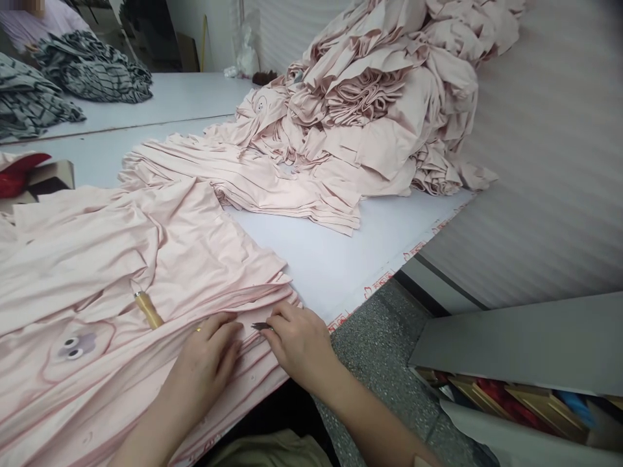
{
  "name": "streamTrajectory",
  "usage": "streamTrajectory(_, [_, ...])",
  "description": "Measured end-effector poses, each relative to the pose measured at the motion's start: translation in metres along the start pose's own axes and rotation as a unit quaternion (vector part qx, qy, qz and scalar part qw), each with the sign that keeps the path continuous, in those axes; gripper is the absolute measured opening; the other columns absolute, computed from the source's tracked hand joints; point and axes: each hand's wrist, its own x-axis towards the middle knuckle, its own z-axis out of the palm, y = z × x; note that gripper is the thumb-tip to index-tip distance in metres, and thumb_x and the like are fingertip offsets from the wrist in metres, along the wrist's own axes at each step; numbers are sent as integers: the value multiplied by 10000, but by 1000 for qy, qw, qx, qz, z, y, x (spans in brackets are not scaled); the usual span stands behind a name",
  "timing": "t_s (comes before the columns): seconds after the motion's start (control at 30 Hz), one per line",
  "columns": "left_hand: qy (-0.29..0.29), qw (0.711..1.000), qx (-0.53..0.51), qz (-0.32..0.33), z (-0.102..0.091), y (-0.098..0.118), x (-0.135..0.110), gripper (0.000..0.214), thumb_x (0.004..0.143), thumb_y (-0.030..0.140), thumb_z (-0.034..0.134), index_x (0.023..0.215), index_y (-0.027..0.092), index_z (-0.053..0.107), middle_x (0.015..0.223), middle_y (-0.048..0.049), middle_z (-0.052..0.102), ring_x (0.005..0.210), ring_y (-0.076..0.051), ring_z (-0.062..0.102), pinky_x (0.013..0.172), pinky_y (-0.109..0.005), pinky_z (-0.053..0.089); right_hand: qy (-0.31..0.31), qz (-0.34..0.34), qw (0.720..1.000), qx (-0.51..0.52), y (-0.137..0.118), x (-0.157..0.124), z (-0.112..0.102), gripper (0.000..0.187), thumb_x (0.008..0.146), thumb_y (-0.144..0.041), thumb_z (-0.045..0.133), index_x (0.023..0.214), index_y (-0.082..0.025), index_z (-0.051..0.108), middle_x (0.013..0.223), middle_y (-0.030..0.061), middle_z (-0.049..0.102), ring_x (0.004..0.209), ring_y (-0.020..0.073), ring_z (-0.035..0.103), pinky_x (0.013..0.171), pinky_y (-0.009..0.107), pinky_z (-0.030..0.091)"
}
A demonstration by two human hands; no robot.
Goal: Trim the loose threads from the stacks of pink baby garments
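The white table (311, 250) bears a heap of pink cloth (384, 143) and, nearer, layered pink garments (195, 240). At lower right, a grey shelf (516, 340) contains red, gold and blue items (525, 405). The left hand (204, 353) lies bent-fingered on the garments, whether gripping I cannot tell; the right hand (302, 344) is pinched closed. A wooden-handled tool (148, 310) lies near the left; a smaller, dark pointed tool (261, 326) is in the right's grasp

Red print (378, 281) along the table edge (395, 258) is too small to read.
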Motion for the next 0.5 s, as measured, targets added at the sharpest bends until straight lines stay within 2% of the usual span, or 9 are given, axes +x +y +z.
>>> streamTrajectory(0.13, [-7,1000,13,10,4,0,-1,214,900,223,470,1039,228,633,1106,-80,658,954,-190,664,781,-307,561,-4,-13,1000,-9,-3,3,3,83,890,-250,664,849,-179,677,892,39,659,762,189,595,642,303,381])
streamTrajectory(0.33, [29,994,102,34,-13,-15,-38,229,884,269,527,1096,211,591,1059,-86,663,873,-211,667,741,-334,549,39,9,999,14,4,-3,3,45,875,-224,667,876,-181,657,915,38,658,754,176,596,644,296,383])
streamTrajectory(0.5, [29,992,109,51,-21,-22,-43,166,920,294,485,1017,234,606,941,-32,689,752,-168,676,639,-276,515,4,12,1000,8,10,-3,2,212,813,-280,733,992,-208,645,958,42,626,790,196,599,651,296,397])
